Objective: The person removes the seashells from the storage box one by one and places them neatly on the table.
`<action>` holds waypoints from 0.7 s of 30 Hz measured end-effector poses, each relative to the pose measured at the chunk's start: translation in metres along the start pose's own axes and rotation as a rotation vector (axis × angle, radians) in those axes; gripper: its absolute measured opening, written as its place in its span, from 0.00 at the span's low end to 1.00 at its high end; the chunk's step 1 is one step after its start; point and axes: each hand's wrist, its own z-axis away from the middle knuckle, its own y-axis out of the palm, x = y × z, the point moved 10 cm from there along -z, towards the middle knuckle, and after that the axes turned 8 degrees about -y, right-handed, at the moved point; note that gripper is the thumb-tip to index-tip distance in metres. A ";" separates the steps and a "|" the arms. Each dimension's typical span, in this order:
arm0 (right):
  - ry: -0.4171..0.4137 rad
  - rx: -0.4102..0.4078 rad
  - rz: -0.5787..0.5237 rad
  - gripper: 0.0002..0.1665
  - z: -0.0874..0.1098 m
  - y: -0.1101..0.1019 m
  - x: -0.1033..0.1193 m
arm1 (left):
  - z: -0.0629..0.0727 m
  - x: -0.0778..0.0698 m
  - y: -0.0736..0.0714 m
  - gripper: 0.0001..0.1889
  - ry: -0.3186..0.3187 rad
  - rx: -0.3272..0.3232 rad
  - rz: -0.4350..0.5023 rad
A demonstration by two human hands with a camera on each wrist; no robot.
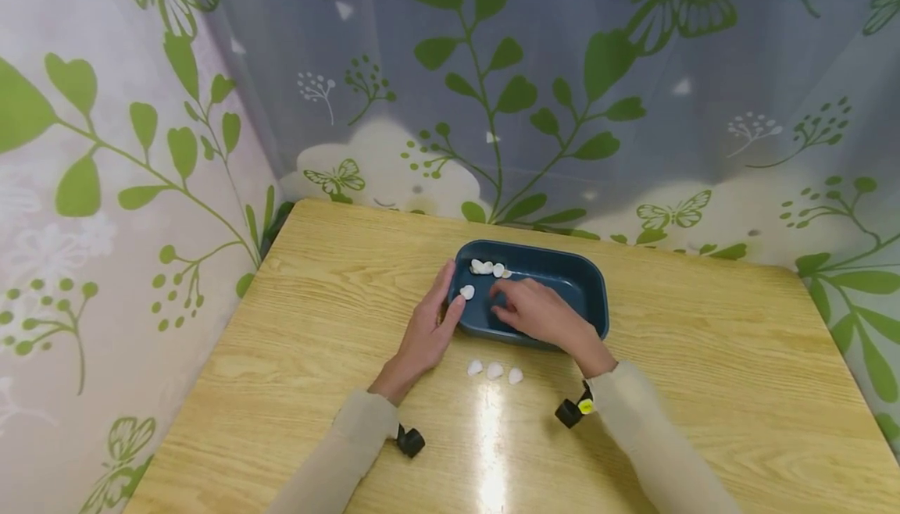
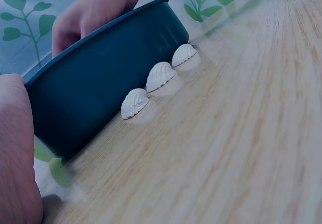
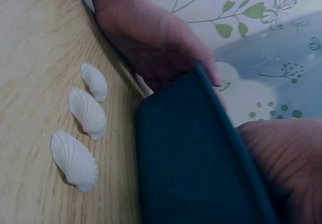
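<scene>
My left hand (image 1: 429, 326) holds the left end of a dark blue plastic tub (image 1: 598, 295), its fingers along the outer wall and thumb by the rim. Inside the tub, my right hand (image 1: 541, 312) reaches down with bent fingers; a gap shows between thumb and forefinger, and I see nothing between them. Several white seashells (image 1: 483, 267) lie by the tub's back left wall. Another single shell (image 1: 467, 292) is close to my left thumb. Three ribbed white shells (image 2: 161, 76) stand in a row on the table before the tub. The left wrist view hides the tub's inside.
The tub stands on a light wood-grain table (image 1: 337, 287) near its back edge. Behind and to the left hangs a curtain (image 1: 534, 92) printed with leaves and butterflies. A black wrist camera (image 1: 411, 442) sits at the left cuff, another (image 1: 568, 412) at the right.
</scene>
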 end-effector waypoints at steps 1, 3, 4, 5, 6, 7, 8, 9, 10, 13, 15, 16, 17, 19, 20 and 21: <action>0.000 0.007 0.006 0.14 -0.005 0.003 -0.002 | 0.000 0.000 0.000 0.34 -0.001 -0.002 -0.004; -0.002 0.016 0.017 0.16 -0.014 0.009 -0.002 | 0.000 0.001 -0.001 0.33 -0.009 -0.004 -0.010; -0.002 0.019 0.027 0.18 -0.018 0.011 -0.002 | 0.000 0.000 -0.001 0.33 -0.009 -0.003 -0.012; -0.004 0.023 0.032 0.19 -0.022 0.014 -0.003 | 0.000 0.000 0.000 0.33 -0.009 -0.004 -0.013; -0.007 0.027 0.035 0.21 -0.025 0.016 -0.002 | 0.000 0.000 0.000 0.33 -0.008 -0.004 -0.012; -0.013 0.032 0.041 0.23 -0.028 0.019 -0.002 | 0.000 0.000 0.000 0.33 -0.007 -0.003 -0.011; -0.016 0.037 0.040 0.24 -0.030 0.020 -0.002 | 0.001 -0.001 0.000 0.33 -0.004 -0.001 -0.006; -0.017 0.043 0.037 0.25 -0.032 0.023 -0.002 | 0.001 -0.001 0.000 0.33 0.001 0.000 -0.002; -0.020 0.048 0.035 0.25 -0.034 0.024 -0.002 | 0.001 -0.002 0.000 0.33 0.003 0.001 0.002; -0.030 0.053 0.019 0.23 -0.037 0.028 -0.001 | 0.001 -0.002 0.001 0.33 0.005 0.003 0.008; -0.033 0.049 0.009 0.19 -0.038 0.028 -0.001 | 0.000 -0.002 0.001 0.33 0.003 0.005 0.008; -0.038 0.045 0.007 0.18 -0.038 0.028 -0.001 | 0.000 -0.002 0.001 0.33 -0.001 0.005 0.007; -0.043 0.043 0.003 0.16 -0.038 0.028 0.000 | 0.000 -0.001 0.001 0.33 -0.004 0.006 0.006; -0.046 0.045 -0.007 0.13 -0.038 0.028 0.000 | 0.000 0.000 0.001 0.33 -0.012 0.005 0.005; -0.046 0.045 -0.010 0.12 -0.038 0.028 0.001 | 0.000 0.000 0.000 0.33 -0.015 0.005 0.004; -0.046 0.048 -0.012 0.11 -0.038 0.028 0.001 | 0.000 0.000 0.000 0.33 -0.017 0.004 0.003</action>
